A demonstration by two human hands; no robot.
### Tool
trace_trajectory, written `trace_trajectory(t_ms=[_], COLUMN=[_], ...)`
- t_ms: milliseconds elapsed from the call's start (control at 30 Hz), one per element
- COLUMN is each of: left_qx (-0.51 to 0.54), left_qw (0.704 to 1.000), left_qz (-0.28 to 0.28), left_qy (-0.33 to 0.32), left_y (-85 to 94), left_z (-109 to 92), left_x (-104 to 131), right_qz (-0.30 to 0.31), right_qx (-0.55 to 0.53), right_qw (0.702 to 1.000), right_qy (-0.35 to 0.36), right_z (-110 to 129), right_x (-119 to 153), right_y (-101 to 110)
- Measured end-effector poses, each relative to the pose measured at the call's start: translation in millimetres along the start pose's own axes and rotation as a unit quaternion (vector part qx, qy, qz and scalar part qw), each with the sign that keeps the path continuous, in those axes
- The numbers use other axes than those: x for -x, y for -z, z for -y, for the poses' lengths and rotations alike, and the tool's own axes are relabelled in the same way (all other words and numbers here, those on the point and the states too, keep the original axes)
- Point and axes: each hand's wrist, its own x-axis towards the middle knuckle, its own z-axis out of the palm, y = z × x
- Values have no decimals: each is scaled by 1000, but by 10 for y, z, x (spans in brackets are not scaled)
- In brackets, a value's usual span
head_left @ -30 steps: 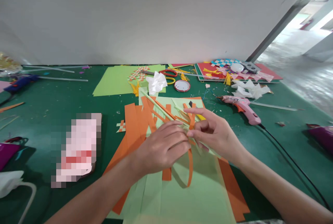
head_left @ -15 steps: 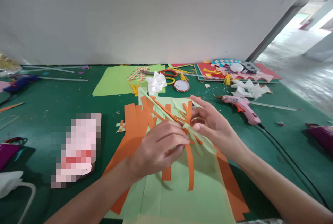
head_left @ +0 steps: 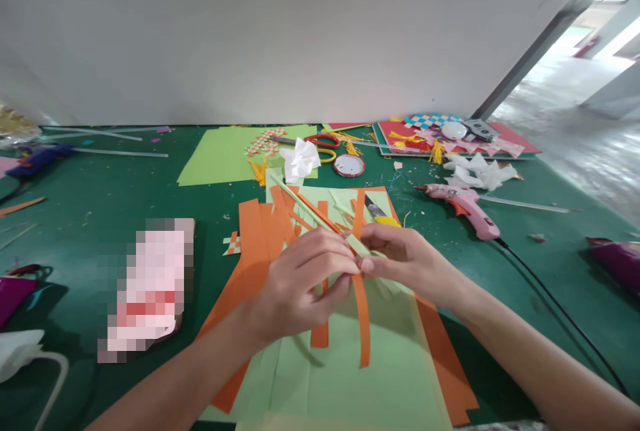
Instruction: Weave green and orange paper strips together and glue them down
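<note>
The left hand (head_left: 307,277) and right hand (head_left: 407,254) pinch the orange strip (head_left: 365,327), its ends pointing to twelve and six o'clock.

Looks like a craft workshop here: glue guns (head_left: 467,205), scissors (head_left: 311,139), paper strips (head_left: 365,324) and tassels (head_left: 437,151), all across a scrap-littered green tabletop (head_left: 125,194)!

The left forearm (head_left: 195,371) is slanting up from the lower left, the right forearm (head_left: 530,357) from the lower right, both bare. The left grip (head_left: 307,277) is showing its back, fingers bending rightward, thumb lying beneath them. The right grip (head_left: 407,254) is facing it, its thumb pointing left and its forefinger bending. Both are pinching, their fingertips sitting just beside each other.
</note>
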Motion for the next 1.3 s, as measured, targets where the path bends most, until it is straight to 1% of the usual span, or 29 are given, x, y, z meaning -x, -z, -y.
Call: trace_trajectory(t_ms=[133,333,500,600,667,767,933,1033,1133,1200,1300], left_qx=[-27,-49,-56,-27,25,99,155,184,203,207,200], left_qw=[999,998,993,988,977,948,909,890,873,868,870], left_qz=[-11,3,-5,-25,-41,-51,-36,-35,-19,-12,-10], left_qy=[20,40,99,151,210,298,385,417,444,451,450], left_y=[1,-1,12,11,4,-12,-28,-23,-7,5,14], left_z=[5,34,29,22,22,28,45,55,64,67,63], left_x=[-13,7,-2,-13,-14,-9,-9,-21,-41,-54,-65], right_qz=[12,3,4,5,6,9,18,22,25,26,37], right_qx=[-43,-22,-1,17,23,23,39,47,46,48,71], right_qw=[999,999,1000,999,999,999,998,998,998,998,996], right_qy=[-17,-24,-31,-27,-24,-29,-35,-33,-27,-27,-29], right_z=[22,87,84,62,47,30,29,35,37,35,37], right_x=[-6,3,4,-5,-11,-10,1,-8,-21,-25,-19], right_y=[6,37,40,36,35,37,37,28,22,26,47])
